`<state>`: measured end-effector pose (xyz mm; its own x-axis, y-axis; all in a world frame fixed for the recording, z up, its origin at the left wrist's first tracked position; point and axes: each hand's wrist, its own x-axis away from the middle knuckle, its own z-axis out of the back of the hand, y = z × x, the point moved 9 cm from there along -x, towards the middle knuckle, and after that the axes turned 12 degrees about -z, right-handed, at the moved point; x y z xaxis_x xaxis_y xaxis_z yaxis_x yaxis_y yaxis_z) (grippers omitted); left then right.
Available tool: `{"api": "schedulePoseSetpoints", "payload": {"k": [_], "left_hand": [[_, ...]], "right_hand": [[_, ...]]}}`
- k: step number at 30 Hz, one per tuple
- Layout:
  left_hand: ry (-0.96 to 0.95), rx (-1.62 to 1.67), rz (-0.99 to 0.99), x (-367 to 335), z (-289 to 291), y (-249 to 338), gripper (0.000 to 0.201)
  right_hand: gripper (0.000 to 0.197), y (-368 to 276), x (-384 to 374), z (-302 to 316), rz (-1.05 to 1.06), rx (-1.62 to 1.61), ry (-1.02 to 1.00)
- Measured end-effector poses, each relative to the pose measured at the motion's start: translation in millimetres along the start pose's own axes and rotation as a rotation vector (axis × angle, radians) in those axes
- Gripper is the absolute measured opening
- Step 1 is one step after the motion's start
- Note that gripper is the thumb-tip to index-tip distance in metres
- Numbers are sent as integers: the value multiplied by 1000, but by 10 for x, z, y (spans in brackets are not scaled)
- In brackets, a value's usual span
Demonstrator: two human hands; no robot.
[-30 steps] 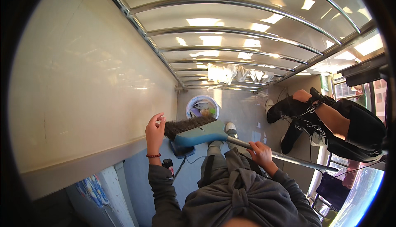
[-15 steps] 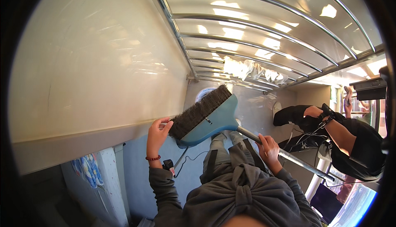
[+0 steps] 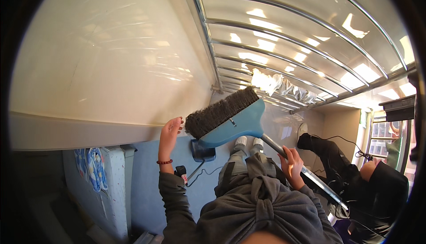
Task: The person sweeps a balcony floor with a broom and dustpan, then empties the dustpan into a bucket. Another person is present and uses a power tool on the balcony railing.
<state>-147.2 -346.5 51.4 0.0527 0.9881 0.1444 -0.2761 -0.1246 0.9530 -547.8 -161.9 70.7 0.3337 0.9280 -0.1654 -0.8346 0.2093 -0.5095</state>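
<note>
A broom with a blue head (image 3: pixel 235 126) and dark, fuzzy bristles (image 3: pixel 222 110) is held up slantwise before me, bristles facing up and away. My right hand (image 3: pixel 291 163) is wrapped round its metal handle (image 3: pixel 319 185), just below the head. Beside the left end of the bristles is my left hand (image 3: pixel 170 133), fingers apart and slightly bent, with a small gap to the bristles. On the blue floor under the broom head stands a dark blue dustpan (image 3: pixel 207 152), partly covered by the head.
A pale panel (image 3: pixel 102 62) fills the left; a chrome rail rack (image 3: pixel 284 31) with white cloth spans the upper right. A person in black (image 3: pixel 377 186) is close on my right. A patterned cloth (image 3: pixel 91 166) hangs at lower left, near a thin cable on the floor.
The broom head has moved slightly right, uncovering the dustpan. My left hand has come off the bristle end and its fingers have risen. The person at right has shifted lower.
</note>
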Motion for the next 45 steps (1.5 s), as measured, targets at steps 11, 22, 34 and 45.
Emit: {"api": "schedulePoseSetpoints", "payload": {"k": [11,22,34,45], "left_hand": [[-435,6,42,-585,-639,223,49],[-676,-377,-116,-745,-1317,-9,29],[-580,-227,-26,-917,-1463,-132,13],[-275,-517,-200,-1430,-961,-143,15]], "right_hand": [[33,204,68,71,-93,37,31],[33,291,176,107,-152,80,33],[34,399,268,158,-221,68,-2],[34,398,293,164,-236,99,-11]]}}
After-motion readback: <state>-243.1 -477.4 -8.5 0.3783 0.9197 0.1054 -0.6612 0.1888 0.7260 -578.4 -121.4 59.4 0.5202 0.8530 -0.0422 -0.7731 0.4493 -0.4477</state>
